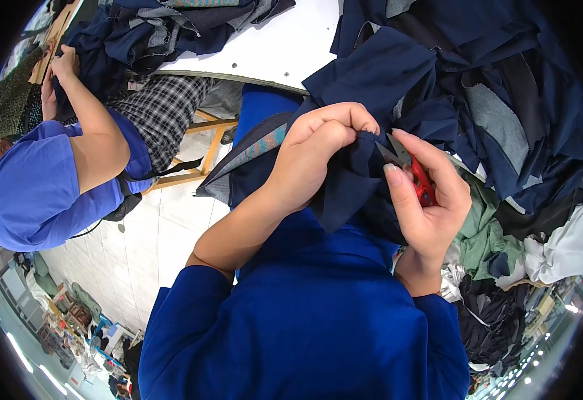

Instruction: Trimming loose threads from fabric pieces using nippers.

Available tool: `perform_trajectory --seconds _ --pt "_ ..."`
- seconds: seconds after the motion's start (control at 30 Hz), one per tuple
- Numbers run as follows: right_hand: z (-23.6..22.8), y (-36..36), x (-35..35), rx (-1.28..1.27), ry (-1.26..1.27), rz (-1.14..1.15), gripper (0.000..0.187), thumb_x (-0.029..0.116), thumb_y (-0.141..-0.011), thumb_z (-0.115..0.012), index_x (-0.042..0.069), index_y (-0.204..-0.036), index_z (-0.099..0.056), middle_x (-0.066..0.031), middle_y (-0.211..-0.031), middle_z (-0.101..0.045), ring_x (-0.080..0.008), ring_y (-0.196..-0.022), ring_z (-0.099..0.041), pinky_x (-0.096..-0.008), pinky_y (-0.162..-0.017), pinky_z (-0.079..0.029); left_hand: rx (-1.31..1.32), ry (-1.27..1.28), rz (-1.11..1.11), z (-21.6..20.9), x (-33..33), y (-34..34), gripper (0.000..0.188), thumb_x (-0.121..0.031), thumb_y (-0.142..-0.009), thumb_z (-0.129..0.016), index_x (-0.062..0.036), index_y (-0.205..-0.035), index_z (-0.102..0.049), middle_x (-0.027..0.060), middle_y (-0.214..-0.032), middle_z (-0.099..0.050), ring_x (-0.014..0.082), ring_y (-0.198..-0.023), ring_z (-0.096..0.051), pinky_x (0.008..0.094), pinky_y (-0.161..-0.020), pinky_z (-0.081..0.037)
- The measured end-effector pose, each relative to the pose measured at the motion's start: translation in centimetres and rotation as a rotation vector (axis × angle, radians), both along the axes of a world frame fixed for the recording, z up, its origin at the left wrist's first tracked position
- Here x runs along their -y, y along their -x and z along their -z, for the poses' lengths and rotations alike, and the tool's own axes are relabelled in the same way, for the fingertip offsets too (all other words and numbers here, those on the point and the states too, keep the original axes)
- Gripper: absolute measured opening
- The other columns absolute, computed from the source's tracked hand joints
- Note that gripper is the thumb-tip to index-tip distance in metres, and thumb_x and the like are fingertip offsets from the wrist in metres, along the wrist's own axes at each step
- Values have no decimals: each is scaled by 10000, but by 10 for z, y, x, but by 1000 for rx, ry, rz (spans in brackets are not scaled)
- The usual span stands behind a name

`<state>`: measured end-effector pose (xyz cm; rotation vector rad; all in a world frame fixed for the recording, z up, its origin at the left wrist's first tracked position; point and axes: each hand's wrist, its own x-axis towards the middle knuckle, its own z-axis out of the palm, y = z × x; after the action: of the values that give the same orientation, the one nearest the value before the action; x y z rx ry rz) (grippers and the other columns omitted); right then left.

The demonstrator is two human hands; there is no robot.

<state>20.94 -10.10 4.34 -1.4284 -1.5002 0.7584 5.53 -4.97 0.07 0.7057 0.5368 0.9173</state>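
Observation:
My left hand point(315, 150) pinches the edge of a dark navy garment piece point(348, 190), which hangs down over my lap. Part of the same cloth shows a grey lining and a striped teal band point(261, 152) left of my left wrist. In my right hand point(438, 200) is a small pair of thread snips point(423, 183) with red handles. Their metal blades point up and left, close to the cloth edge by my left fingertips. Whether the blades touch the fabric I cannot tell.
Navy cloth pieces point(491, 87) are heaped at the right on a white table point(271, 50). More navy garments point(151, 33) lie at its far left, where a co-worker in a purple-blue shirt point(35, 187) handles cloth. Green cloth point(478, 233) and white cloth point(565, 250) sit at my right.

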Motion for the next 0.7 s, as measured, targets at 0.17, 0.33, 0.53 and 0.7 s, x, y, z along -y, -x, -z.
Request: perform_trajectory --seconds 0.17,0.33,0.53,0.7 --pt "0 1 1 0 -1 -9 313 -35 -700 -706 -33 -1007 -645 -110 -843 -664 -112 -699 -620 -193 -630 -472 3 -16 20 -1 -1 1 210 -56 -787 -371 21 -820 -563 15 -799 -550 64 -757 -481 191 -725 -387" --pt "0 2 1 -4 -8 -22 316 -40 -699 -706 -37 -1009 -643 -114 -846 -665 -113 -708 -624 -197 -635 -476 -19 -27 19 -1 0 2 210 -53 -790 -368 22 -810 -563 13 -792 -549 59 -748 -479 190 -710 -387" --pt "0 3 1 -30 19 -10 314 -37 -708 -700 -39 -1016 -639 -101 -833 -659 -99 -697 -607 -188 -631 -463 -34 -38 23 -1 2 0 205 -44 -799 -368 19 -801 -563 2 -780 -539 49 -733 -466 186 -700 -384" --pt "11 3 -2 -137 19 64 332 -9 -775 -666 -27 -1100 -599 -32 -891 -620 -53 -721 -537 -163 -644 -418 -87 -122 76 1 6 0 212 -30 -815 -363 26 -822 -568 -2 -804 -535 46 -741 -458 190 -681 -377"
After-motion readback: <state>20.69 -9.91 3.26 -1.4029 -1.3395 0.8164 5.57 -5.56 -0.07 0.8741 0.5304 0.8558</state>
